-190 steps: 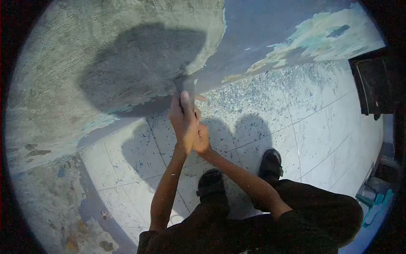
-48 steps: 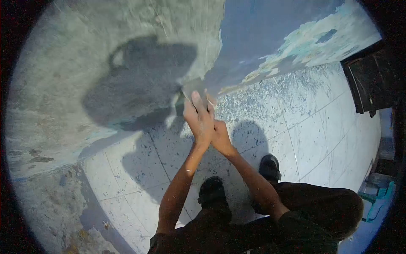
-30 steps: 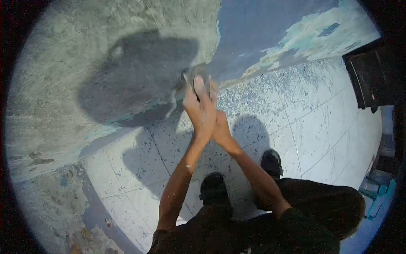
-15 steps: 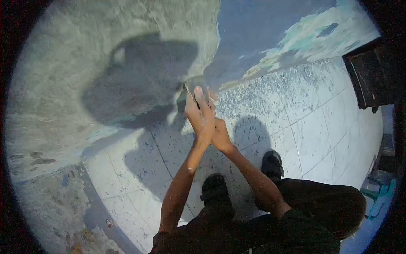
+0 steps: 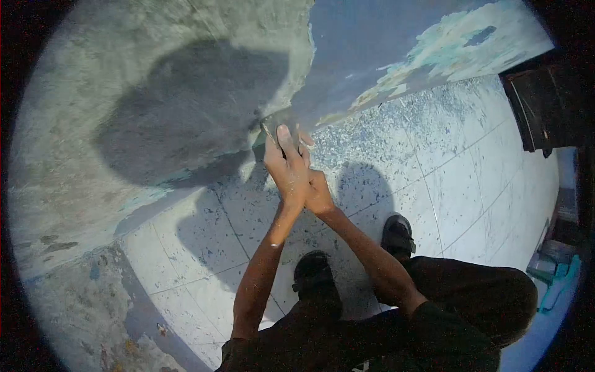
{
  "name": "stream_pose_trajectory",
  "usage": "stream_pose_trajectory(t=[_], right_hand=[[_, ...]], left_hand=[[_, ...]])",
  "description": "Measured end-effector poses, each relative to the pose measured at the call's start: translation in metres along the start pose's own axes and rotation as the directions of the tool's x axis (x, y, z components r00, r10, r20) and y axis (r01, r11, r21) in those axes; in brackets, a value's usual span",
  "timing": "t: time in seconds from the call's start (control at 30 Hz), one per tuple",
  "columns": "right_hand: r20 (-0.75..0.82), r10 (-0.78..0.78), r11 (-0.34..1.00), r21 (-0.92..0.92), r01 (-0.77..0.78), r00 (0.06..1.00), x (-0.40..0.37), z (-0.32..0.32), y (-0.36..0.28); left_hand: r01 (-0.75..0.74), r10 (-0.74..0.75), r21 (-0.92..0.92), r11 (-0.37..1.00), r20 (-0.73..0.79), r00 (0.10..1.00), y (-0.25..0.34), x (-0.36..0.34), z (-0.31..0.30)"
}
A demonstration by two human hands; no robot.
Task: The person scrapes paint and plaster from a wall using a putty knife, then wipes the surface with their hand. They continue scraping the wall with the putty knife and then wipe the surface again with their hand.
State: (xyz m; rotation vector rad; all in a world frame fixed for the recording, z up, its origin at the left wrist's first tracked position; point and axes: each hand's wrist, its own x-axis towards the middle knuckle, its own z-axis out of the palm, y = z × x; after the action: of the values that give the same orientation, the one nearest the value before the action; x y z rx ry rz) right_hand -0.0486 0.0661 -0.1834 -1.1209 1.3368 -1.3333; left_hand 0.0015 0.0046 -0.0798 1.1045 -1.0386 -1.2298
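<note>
Head view: left hand (image 5: 288,173) clamped around a flat gray scraper (image 5: 284,117), set low against the wall (image 5: 71,118) beside the blue paint (image 5: 365,40) — lower than one second ago, suggesting a short downward stroke. Right hand (image 5: 320,193) touches the left; its grip is hidden.

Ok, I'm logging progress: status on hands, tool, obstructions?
Left hand gripping flat grey tool; right hand against left, grip hidden. Tool at wall, contact unclear. No obstruction seen; flakes on floor.

White tiled floor (image 5: 477,192) strewn with small flakes (image 5: 365,137), dark boxy object (image 5: 542,111) at upper right, teal plastic thing (image 5: 563,278) below it near right edge, type unclear.
</note>
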Motion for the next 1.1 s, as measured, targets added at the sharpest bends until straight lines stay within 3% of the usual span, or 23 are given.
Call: stream_pose_trajectory(t=[0.03,0.13,0.23,0.33,0.37,0.43,0.5,0.6,0.73,0.83,0.93,1.03,1.1], right_hand=[[0.020,0.038,0.999,-0.018,-0.038,0.999,-0.002,0.000,0.005],[-0.045,-0.098,0.995,-0.010,0.098,0.994,-0.002,0.004,0.003],[0.005,-0.127,0.982,-0.144,0.126,0.992,0.010,0.001,-0.014],[0.018,-0.095,0.992,-0.086,0.096,0.995,0.013,-0.005,-0.020],[0.001,-0.078,0.994,-0.077,0.078,0.997,0.016,-0.004,-0.020],[-0.058,-0.007,0.999,-0.051,0.004,0.998,0.004,0.002,-0.013],[-0.003,0.018,0.997,-0.071,-0.018,1.000,0.004,0.000,-0.002],[0.007,-0.005,0.999,-0.041,0.005,1.000,-0.003,0.002,0.000],[-0.003,-0.037,0.998,-0.060,0.036,0.999,0.001,0.000,-0.010],[0.038,0.053,0.999,-0.003,-0.053,0.998,0.003,-0.004,-0.020],[-0.045,-0.040,0.999,0.008,0.040,0.998,0.005,0.002,-0.022],[0.026,0.000,0.998,-0.064,0.002,1.000,0.016,-0.005,-0.034],[-0.007,-0.055,0.997,-0.052,0.054,0.998,0.008,-0.003,-0.016]], left_hand=[[-0.007,0.007,-0.024,1.000,0.017,1.000,0.000,-0.001,-0.002],[-0.053,0.051,0.064,0.997,0.035,0.998,-0.006,0.000,-0.004],[-0.066,0.068,0.046,0.997,-0.054,0.996,0.021,0.002,0.006],[-0.150,0.162,0.302,0.942,-0.018,0.987,0.010,0.003,0.003],[-0.160,0.169,0.200,0.967,-0.029,0.985,-0.002,0.002,0.001],[-0.045,0.043,0.094,0.995,0.023,0.999,0.011,0.001,0.001],[0.054,-0.054,0.012,0.998,0.044,0.998,0.010,-0.002,-0.004],[-0.028,0.019,0.140,0.990,0.068,0.997,0.003,-0.001,-0.009],[-0.069,0.072,0.056,0.996,-0.061,0.996,0.014,-0.002,0.007],[-0.100,0.097,0.070,0.993,0.035,0.995,-0.001,0.001,-0.002],[-0.046,0.046,0.052,0.998,-0.004,0.999,0.007,-0.002,0.003],[0.098,-0.106,0.053,0.994,0.200,0.974,0.018,0.012,-0.010],[-0.097,0.094,0.097,0.991,0.040,0.995,-0.012,0.006,-0.004]])
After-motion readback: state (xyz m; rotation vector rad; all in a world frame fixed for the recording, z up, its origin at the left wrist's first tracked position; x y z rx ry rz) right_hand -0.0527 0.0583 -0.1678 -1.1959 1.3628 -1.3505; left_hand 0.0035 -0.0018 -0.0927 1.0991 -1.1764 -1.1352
